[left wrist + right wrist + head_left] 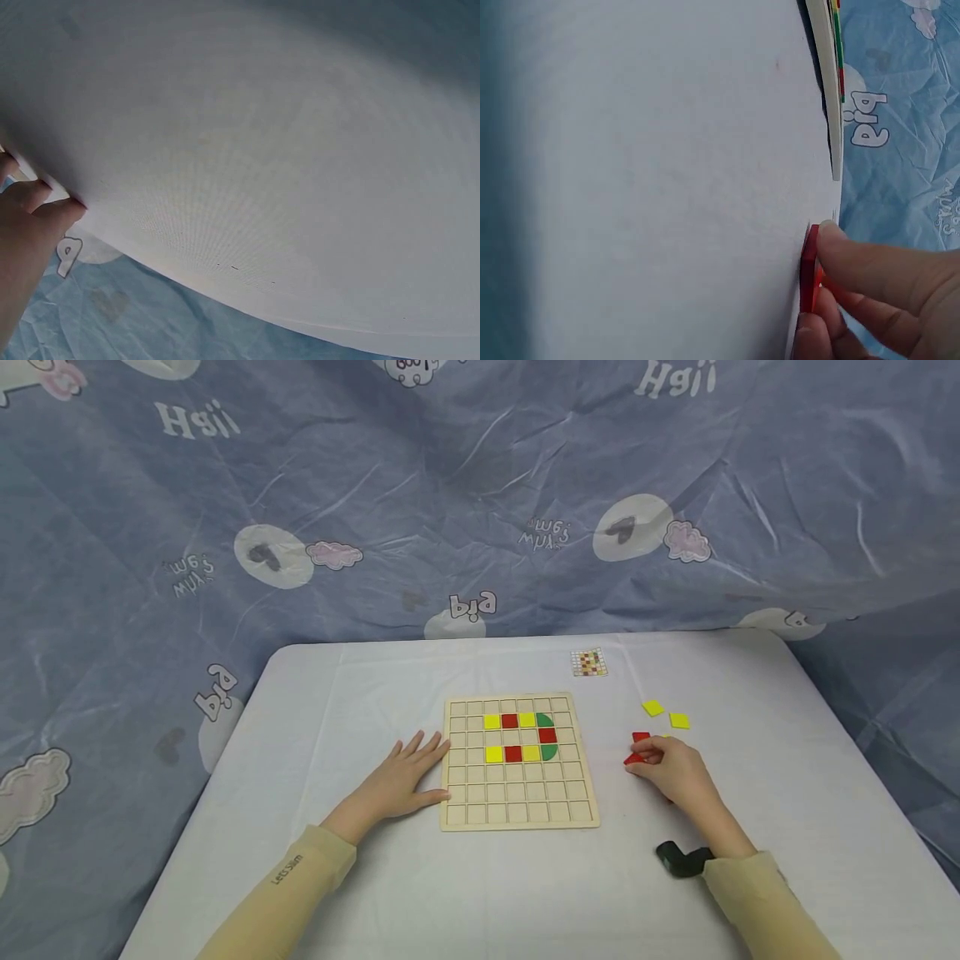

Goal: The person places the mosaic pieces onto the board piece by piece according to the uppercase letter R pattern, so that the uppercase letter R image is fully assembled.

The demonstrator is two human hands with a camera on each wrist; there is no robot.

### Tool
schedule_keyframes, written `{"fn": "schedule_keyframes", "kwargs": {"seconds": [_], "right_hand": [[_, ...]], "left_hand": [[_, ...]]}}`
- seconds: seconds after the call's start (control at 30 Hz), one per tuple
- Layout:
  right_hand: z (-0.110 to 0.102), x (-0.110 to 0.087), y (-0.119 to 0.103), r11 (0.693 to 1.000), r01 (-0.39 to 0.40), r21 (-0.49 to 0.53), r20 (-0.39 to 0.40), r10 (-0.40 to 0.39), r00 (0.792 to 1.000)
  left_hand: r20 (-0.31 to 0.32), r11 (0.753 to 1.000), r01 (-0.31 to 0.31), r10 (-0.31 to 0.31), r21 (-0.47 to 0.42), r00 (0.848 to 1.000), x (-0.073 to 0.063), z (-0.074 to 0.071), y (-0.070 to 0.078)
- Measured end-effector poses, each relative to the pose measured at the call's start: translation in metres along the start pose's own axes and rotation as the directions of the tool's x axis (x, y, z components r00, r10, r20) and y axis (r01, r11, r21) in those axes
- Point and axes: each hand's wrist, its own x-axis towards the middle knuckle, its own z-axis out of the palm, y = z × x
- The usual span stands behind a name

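A square wooden grid board [517,815] lies mid-table in the head view. Yellow and red square tiles and two green rounded tiles [550,752] form a sideways U in its upper part. My left hand [397,783] rests with spread fingers against the board's left edge; the left wrist view catches some of its fingers [60,214]. To the right of the board, my right hand [681,774] pinches a red tile [808,270] between thumb and fingers, low over the tablecloth. Another red tile [641,737] lies just beyond the fingertips.
Yellow tiles [653,708] lie loose beyond the right hand, one partly hidden by it. A small printed pattern card [589,662] is near the table's far edge. By the right wrist there is a black object [681,860]. A blue patterned cloth [420,485] hangs behind the table.
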Motion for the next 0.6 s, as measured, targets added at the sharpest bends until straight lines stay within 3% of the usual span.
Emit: {"fn": "schedule_keyframes", "kwargs": {"seconds": [0.27,0.43,0.6], "right_hand": [[0.001,-0.001,-0.003,0.998,0.01,-0.069,-0.032,-0.013,0.999],[0.003,0.0,-0.008,1.0,0.009,-0.023,-0.025,-0.009,1.0],[0.006,0.006,-0.023,0.997,0.062,0.048,-0.028,-0.061,0.998]], "left_hand": [[-0.007,1.0,-0.003,0.003,-0.007,1.0,-0.001,-0.001,0.001],[-0.009,1.0,-0.005,0.004,-0.004,1.0,-0.001,-0.002,0.002],[-0.007,1.0,-0.002,0.002,0.007,1.0,-0.001,-0.002,0.002]]}}
